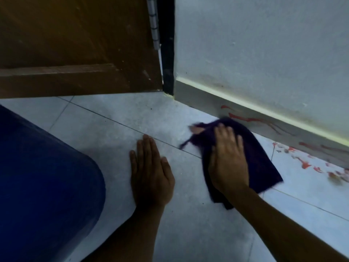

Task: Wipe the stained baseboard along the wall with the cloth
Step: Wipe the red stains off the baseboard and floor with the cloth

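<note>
- Cloth (264, 159): soft, matt fabric.
- Baseboard (204, 99): smooth, dull paint, smeared red.
- Floor (113, 118): pale speckled tiles, faint sheen.
- Door (75, 44): brown wood, scuffed.
- Hinge (154, 23): dull metal.
- Wall (264, 44): matt paint, slightly bumpy.

There were two hands, the left hand (151, 173) and the right hand (228, 159), one dark cloth (262, 163), one stained baseboard (204, 101), one brown door (75, 44) and one blue rounded object (47, 176)

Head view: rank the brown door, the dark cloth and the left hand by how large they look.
1. brown door, largest, though cropped by the frame.
2. dark cloth, partly covered by the right hand.
3. left hand, smallest.
</note>
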The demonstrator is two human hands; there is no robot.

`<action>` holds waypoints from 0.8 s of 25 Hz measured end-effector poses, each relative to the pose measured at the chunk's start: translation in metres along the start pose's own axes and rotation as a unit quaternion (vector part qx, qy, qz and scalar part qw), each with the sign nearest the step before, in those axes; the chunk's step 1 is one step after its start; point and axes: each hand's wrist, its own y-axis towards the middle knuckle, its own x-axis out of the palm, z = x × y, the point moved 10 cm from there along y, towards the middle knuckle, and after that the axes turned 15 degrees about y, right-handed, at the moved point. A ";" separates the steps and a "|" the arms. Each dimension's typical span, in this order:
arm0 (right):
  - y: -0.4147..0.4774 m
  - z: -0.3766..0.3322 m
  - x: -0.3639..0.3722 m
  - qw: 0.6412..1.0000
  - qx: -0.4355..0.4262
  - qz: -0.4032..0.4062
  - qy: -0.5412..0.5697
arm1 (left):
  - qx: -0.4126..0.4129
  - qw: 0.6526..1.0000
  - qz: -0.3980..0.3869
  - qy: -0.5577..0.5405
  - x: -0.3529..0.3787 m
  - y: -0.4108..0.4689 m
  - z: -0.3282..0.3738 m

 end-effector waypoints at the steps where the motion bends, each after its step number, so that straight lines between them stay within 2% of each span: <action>1: 0.016 -0.022 0.009 0.998 -0.053 -0.033 0.006 | 0.004 1.000 0.001 0.000 0.001 -0.001 0.000; 4: 0.061 -0.066 0.025 0.980 -0.168 -0.100 0.020 | 0.023 1.000 0.002 0.011 0.004 -0.001 -0.002; 7: 0.062 -0.060 0.019 0.977 -0.189 -0.090 0.026 | 0.028 1.000 0.001 0.010 0.002 -0.001 -0.007; 9: 0.036 -0.023 0.001 0.986 -0.158 -0.049 0.020 | 0.036 0.999 -0.007 -0.004 0.001 0.000 -0.004; 15: -0.086 0.160 -0.082 0.996 0.044 0.056 0.043 | 0.026 0.998 -0.038 -0.032 0.008 0.001 -0.004; 17: -0.093 0.174 -0.084 0.992 0.086 0.076 0.042 | 0.016 0.999 -0.040 -0.025 0.003 0.002 -0.002; 19: -0.091 0.160 -0.078 0.985 0.131 0.110 0.019 | 0.067 0.997 -0.020 -0.039 -0.009 0.005 0.022; 20: -0.085 0.146 -0.070 0.986 0.126 0.109 0.013 | 0.106 0.993 -0.004 -0.046 -0.015 0.005 0.041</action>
